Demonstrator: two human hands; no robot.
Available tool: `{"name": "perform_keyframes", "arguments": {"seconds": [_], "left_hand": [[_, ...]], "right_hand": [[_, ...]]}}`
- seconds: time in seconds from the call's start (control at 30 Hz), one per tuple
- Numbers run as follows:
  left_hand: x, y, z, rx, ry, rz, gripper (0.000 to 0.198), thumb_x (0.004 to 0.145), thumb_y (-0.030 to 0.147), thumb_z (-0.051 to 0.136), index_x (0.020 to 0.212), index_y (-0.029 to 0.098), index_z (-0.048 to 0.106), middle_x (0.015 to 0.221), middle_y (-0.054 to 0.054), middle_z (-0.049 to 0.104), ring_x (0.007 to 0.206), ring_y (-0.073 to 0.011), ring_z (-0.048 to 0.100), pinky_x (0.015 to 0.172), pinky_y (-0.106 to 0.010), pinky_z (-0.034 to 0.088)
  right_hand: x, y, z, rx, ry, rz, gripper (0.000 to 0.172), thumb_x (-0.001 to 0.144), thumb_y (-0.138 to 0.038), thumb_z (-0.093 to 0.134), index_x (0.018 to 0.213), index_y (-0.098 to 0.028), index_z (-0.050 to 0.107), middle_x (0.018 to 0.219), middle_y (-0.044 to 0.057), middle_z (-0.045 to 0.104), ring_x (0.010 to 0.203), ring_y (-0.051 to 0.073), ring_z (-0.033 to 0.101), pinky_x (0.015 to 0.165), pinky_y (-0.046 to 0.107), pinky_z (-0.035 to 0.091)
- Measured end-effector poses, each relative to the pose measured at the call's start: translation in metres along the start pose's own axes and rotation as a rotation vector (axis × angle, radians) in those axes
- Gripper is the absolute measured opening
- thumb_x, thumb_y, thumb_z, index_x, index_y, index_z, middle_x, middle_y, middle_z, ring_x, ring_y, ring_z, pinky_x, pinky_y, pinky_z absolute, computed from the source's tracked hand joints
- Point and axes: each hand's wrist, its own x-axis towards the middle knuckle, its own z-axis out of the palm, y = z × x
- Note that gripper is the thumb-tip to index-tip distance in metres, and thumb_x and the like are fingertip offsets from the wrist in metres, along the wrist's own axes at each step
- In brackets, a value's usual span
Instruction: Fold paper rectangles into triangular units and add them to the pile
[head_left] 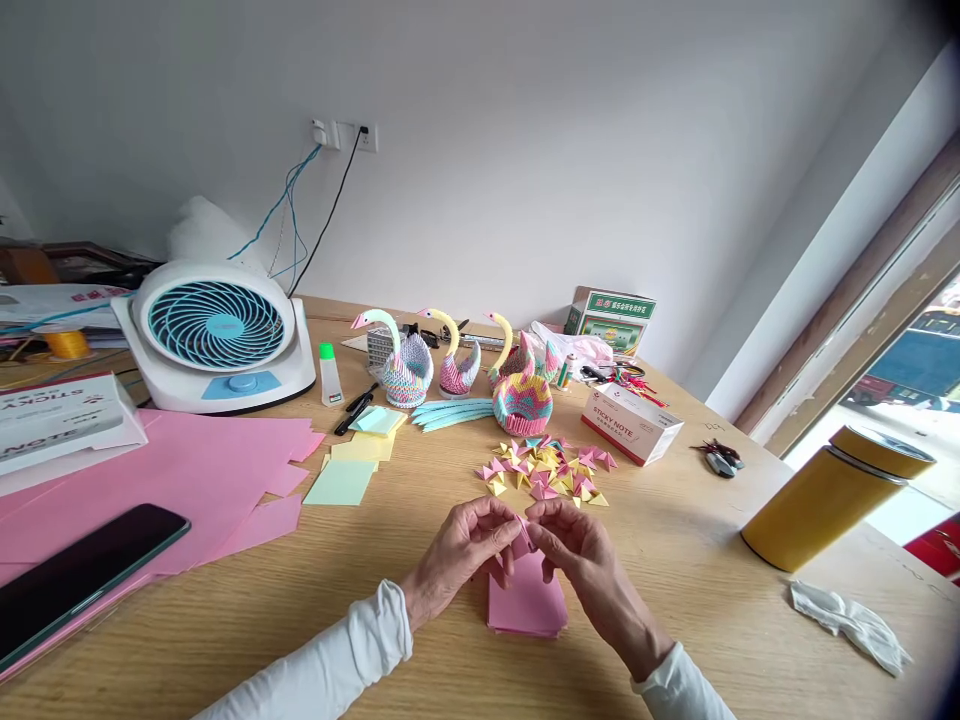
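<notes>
A small folded piece of pink paper [521,541] is pinched between my left hand [478,540] and my right hand [574,542]. Fingers of both hands close on it, hiding part of its shape. Right below lies a stack of pink paper sheets [527,600] on the wooden table. Just beyond my fingertips spreads a pile of folded paper triangles [546,468] in pink, yellow and some blue. Behind the pile stands a round basket-like body of folded paper pieces [523,405], pink, yellow and blue.
Several folded-paper swans [407,368] stand at the back. A fan [221,330], pink sheets [225,450] and a phone [90,580] occupy the left. On the right are a sticky note box [634,425], a yellow flask [825,505] and a crumpled tissue [847,622].
</notes>
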Motion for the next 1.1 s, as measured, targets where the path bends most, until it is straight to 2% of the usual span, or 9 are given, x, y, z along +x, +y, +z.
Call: {"name": "perform_keyframes", "arguments": {"seconds": [0.17,0.5,0.73,0.97,1.1], "left_hand": [[0.0013,0.0001,-0.0001,0.04,0.025,-0.026,0.032,0.083,0.044,0.063,0.076,0.013,0.058,0.066,-0.001,0.061,0.045,-0.0073,0.052,0.041,-0.018,0.043],[0.0037,-0.0054,-0.0028,0.096,0.069,-0.022,0.033,0.08,0.045,0.066,0.077,0.013,0.06,0.064,-0.001,0.061,0.044,-0.007,0.051,0.039,-0.017,0.04],[0.0016,-0.004,-0.0024,-0.007,0.042,-0.04,0.029,0.081,0.041,0.067,0.079,0.013,0.062,0.065,-0.001,0.06,0.05,-0.0075,0.054,0.042,-0.016,0.042],[0.002,-0.0033,-0.0043,0.064,0.068,0.015,0.028,0.083,0.04,0.066,0.081,0.012,0.063,0.066,-0.001,0.062,0.044,-0.0055,0.05,0.042,-0.017,0.039],[0.0027,-0.0033,-0.004,0.078,0.065,0.015,0.03,0.083,0.042,0.065,0.08,0.013,0.061,0.064,-0.001,0.062,0.042,-0.0054,0.049,0.043,-0.018,0.039]], "right_hand": [[0.0011,0.005,-0.0001,-0.042,-0.01,-0.027,0.032,0.079,-0.041,0.072,0.096,-0.017,0.061,0.072,0.001,0.06,0.063,0.012,0.053,0.045,0.018,0.044],[-0.0001,0.0037,0.0012,-0.097,0.051,-0.023,0.035,0.075,-0.046,0.073,0.093,-0.017,0.061,0.07,0.0,0.057,0.061,0.013,0.052,0.042,0.018,0.041],[-0.0006,0.0008,0.0015,-0.042,0.094,-0.011,0.036,0.073,-0.045,0.075,0.092,-0.017,0.062,0.069,0.0,0.058,0.059,0.012,0.051,0.042,0.018,0.041],[-0.0013,-0.0016,0.0024,-0.057,0.137,0.012,0.04,0.07,-0.048,0.077,0.087,-0.016,0.062,0.059,-0.002,0.057,0.048,0.009,0.048,0.037,0.018,0.037],[-0.0007,-0.0022,0.0013,-0.115,0.152,-0.001,0.039,0.069,-0.051,0.076,0.083,-0.016,0.065,0.058,-0.001,0.057,0.047,0.01,0.048,0.039,0.019,0.039]]}}
